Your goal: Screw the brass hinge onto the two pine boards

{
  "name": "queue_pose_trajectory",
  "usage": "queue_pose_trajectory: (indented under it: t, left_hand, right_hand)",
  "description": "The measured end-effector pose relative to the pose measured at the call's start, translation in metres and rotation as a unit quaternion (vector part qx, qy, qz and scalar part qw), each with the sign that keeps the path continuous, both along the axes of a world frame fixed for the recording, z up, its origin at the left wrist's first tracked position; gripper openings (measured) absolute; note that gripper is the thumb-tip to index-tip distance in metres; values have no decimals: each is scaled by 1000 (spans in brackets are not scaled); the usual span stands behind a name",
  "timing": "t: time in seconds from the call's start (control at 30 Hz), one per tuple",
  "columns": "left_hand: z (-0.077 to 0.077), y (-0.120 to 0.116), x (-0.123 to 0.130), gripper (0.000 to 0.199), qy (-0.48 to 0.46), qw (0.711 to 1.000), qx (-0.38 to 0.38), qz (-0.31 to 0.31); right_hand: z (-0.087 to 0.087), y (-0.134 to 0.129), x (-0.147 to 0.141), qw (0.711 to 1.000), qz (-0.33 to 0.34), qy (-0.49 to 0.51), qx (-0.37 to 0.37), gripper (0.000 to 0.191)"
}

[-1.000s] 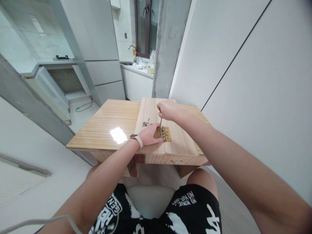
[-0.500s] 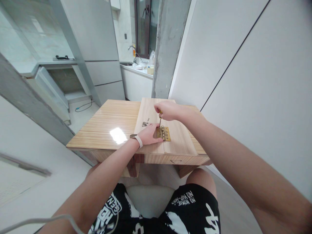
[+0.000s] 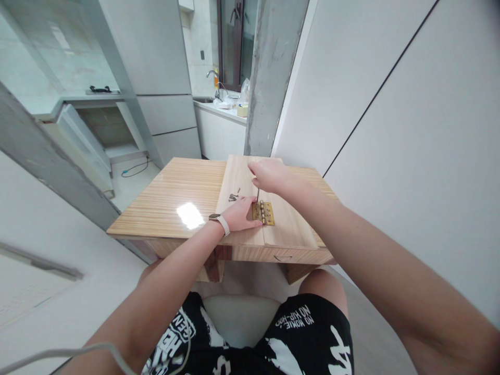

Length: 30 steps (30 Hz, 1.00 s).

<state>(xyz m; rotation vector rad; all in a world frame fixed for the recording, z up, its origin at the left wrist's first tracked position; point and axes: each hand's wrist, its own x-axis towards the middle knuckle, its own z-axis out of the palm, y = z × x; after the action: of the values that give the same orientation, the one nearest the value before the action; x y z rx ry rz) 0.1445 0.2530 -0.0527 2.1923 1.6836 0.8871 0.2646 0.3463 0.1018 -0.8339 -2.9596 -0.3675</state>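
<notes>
A brass butterfly-type hinge (image 3: 267, 213) lies flat across the seam between two pale wooden boards (image 3: 291, 232) on the desk. My left hand (image 3: 239, 213) rests at the hinge's left leaf, fingers at its top edge and thumb at its bottom edge, holding it in place. My right hand (image 3: 270, 175) is closed around the handle of a screwdriver (image 3: 258, 195), whose thin shaft points down to the hinge's upper left corner. The handle is mostly hidden by the fingers, and the tip and any screw are too small to make out. Dark markings show on the left board.
The glossy wood-grain desk (image 3: 156, 203) has a drawer with a small handle (image 3: 283, 258) in front. A white wall panel (image 3: 390, 156) stands close on the right. Behind are a concrete post (image 3: 269, 78), a sink faucet (image 3: 213, 74) and grey cabinets (image 3: 144, 47).
My right hand has turned slightly around the screwdriver handle, hiding more of it. My left hand stays at the hinge. The whole view has shifted a little.
</notes>
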Motion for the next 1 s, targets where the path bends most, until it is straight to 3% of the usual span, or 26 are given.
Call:
queue_pose_trajectory:
  t: [0.17, 0.33, 0.43, 0.77, 1.0]
  left_hand:
    - [-1, 1, 0, 78, -7, 1000, 0, -2]
    - [-3, 1, -2, 78, -13, 1000, 8, -2]
    - [-3, 0, -2, 76, -10, 1000, 7, -5]
    - [-4, 2, -2, 77, -20, 1000, 7, -7]
    - [-5, 3, -4, 77, -21, 1000, 11, -16]
  right_hand:
    - [0, 2, 1, 999, -36, 18, -2, 19]
    - [8, 5, 5, 997, 21, 2, -77, 26]
    - [13, 2, 6, 994, 16, -24, -107, 30]
    - [7, 4, 5, 997, 23, -4, -80, 18]
    - [7, 1, 5, 999, 3, 6, -47, 19]
